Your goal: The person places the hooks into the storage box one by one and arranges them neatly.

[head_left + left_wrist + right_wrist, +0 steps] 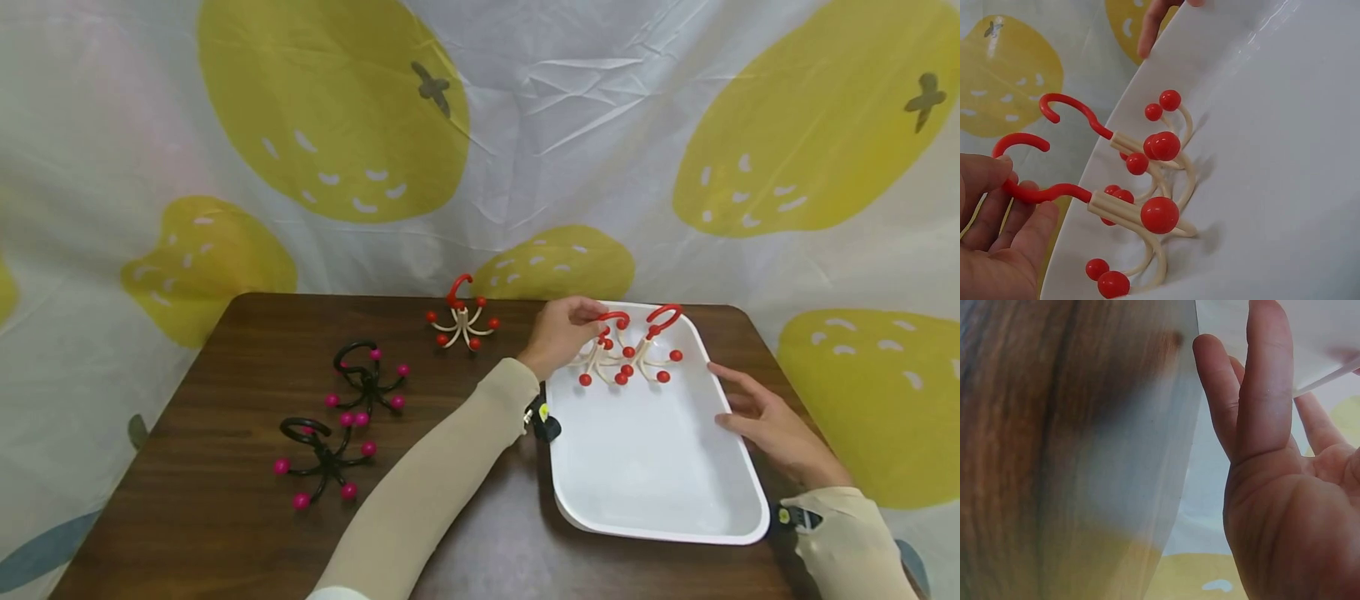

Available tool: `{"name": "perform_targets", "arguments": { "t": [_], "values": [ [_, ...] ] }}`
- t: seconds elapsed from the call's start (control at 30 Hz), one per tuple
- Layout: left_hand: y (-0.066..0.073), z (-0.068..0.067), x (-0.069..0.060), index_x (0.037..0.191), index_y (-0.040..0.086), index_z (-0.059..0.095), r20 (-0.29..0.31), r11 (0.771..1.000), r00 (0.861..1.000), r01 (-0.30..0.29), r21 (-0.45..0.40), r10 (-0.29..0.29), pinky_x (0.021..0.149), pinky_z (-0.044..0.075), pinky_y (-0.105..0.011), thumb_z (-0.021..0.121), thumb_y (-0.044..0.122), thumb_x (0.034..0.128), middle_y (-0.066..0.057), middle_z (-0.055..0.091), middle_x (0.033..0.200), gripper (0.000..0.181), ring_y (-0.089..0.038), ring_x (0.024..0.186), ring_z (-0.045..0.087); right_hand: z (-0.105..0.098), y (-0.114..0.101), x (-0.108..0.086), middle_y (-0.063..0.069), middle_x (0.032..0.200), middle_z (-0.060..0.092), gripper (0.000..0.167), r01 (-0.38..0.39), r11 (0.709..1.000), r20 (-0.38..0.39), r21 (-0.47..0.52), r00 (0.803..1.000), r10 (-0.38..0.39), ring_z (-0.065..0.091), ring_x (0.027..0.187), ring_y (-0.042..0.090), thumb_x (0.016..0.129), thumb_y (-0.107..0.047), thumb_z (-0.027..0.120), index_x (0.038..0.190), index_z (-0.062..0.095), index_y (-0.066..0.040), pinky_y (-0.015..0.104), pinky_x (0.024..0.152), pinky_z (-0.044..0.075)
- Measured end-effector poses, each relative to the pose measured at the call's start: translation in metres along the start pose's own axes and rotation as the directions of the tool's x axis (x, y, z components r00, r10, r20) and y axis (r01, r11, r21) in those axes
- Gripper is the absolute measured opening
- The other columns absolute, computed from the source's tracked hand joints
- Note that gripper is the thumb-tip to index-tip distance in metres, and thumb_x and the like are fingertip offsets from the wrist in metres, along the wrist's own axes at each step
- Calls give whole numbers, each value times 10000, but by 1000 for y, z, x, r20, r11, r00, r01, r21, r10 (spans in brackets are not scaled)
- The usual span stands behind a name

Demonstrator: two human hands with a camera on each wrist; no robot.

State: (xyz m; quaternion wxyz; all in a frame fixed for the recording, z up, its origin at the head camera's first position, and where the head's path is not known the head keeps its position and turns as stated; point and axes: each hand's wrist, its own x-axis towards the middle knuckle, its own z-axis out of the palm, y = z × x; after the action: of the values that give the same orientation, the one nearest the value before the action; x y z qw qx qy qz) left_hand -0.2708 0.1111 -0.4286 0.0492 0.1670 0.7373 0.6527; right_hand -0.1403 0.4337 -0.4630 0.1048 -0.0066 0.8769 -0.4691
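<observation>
My left hand [564, 335] pinches the red hooked top of a cream hanger [1110, 205] with curved, ball-tipped arms. That hanger's arms stand inside the far end of a white tray [648, 467]. Close beside it in the tray is a second red-and-cream hanger [1127, 142], its arms overlapping the first one's. At the tray's right rim, my right hand [776, 429] touches the edge with straight fingers. The right wrist view shows its palm [1291, 525] and extended fingers beside the tray wall.
Another red-and-cream hanger [462, 317] stands on the brown table [225, 400], left of the tray. Further left are two black hangers with pink ball tips, a farther one [367, 382] and a nearer one [327, 458]. A lemon-patterned cloth [525, 167] hangs behind the table.
</observation>
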Motion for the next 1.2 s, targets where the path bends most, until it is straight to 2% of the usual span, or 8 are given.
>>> {"name": "perform_targets", "arguments": {
  "t": [0.13, 0.4, 0.63, 0.9, 1.03, 1.2],
  "values": [
    [0, -2, -1, 1143, 39, 783, 5, 1000, 1000, 18, -17, -18, 815, 552, -148, 748, -20, 948, -97, 801, 1132, 206, -123, 982, 731, 0, -1, -1, 430, 1502, 448, 793, -4, 1000, 0, 3, 1000, 4, 714, 1110, 339, 1052, -183, 643, 1705, 194, -223, 447, 840, 661],
    [8, -11, -6, 1175, 48, 775, -5, 1000, 1000, 4, -20, -4, 873, 572, -182, 748, 19, 966, -98, 792, 1163, 213, -168, 1043, 738, 0, 0, -2, 437, 1507, 438, 810, -7, 1000, -2, 0, 1000, 7, 713, 1119, 366, 1044, -183, 653, 1706, 189, -227, 470, 844, 661],
    [19, -29, -12, 1224, 44, 745, -7, 999, 1000, -19, -36, 19, 938, 577, -237, 738, 65, 990, -120, 763, 1230, 235, -189, 1095, 710, -2, -1, 1, 437, 1507, 437, 811, -12, 1000, -8, -18, 1000, 11, 704, 1129, 395, 1042, -186, 655, 1706, 190, -219, 474, 843, 660],
    [15, -54, -19, 1256, 38, 725, 0, 996, 997, -71, -51, 72, 962, 593, -286, 750, 99, 990, -163, 743, 1269, 274, -218, 1100, 714, -2, -1, 2, 437, 1518, 428, 815, -15, 1000, -11, -14, 1000, 14, 717, 1113, 372, 1045, -196, 653, 1709, 181, -235, 469, 841, 662],
    [17, -65, -27, 1269, 46, 723, -6, 996, 997, -81, -21, 81, 979, 592, -296, 756, 130, 988, -142, 749, 1268, 295, -234, 1128, 719, -1, 0, 2, 434, 1519, 427, 817, -13, 1000, -11, -16, 1000, 13, 713, 1125, 376, 1047, -210, 655, 1710, 178, -245, 473, 848, 660],
    [27, -77, -41, 1278, 64, 722, -18, 995, 995, -98, 6, 98, 983, 588, -275, 760, 141, 984, -115, 748, 1271, 306, -239, 1157, 721, -3, 3, -1, 437, 1531, 407, 827, -22, 1000, -10, -20, 1000, 21, 714, 1123, 375, 1048, -215, 654, 1712, 162, -255, 478, 843, 661]
  ]
}}
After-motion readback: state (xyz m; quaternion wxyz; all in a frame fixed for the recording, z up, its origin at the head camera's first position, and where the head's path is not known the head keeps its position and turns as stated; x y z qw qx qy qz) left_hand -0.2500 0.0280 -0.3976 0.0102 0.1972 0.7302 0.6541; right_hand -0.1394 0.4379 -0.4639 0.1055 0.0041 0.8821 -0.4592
